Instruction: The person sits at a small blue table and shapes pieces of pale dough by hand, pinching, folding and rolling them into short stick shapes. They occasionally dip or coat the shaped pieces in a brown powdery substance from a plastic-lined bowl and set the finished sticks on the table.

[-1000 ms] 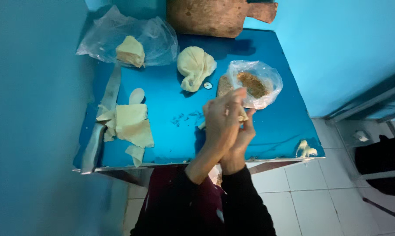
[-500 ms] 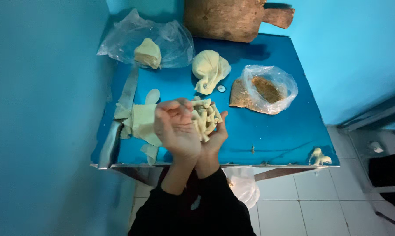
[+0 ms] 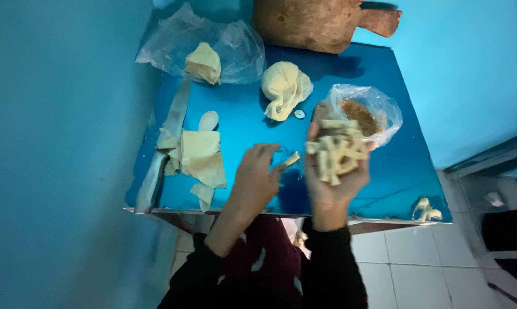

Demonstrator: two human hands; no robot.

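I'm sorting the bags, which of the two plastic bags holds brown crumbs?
The plastic bag on the right, beside the raised right hand; the far-left bag holds pale dough.

Hands: two, left hand (image 3: 257, 177), right hand (image 3: 333, 171). Dough strips (image 3: 336, 150) in right palm: several, blurred, count uncertain. Plastic bags: two, clear bag with dough block (image 3: 235, 48), bag with brown filling (image 3: 373, 111). Dough ball (image 3: 284, 86): one. Knife (image 3: 167, 140): one. Wooden board (image 3: 316, 23): one. Worktop (image 3: 396, 166): one.

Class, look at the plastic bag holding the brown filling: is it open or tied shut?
Open. The clear plastic bag lies on the blue table with its mouth spread wide, and the brown filling shows uncovered inside it.
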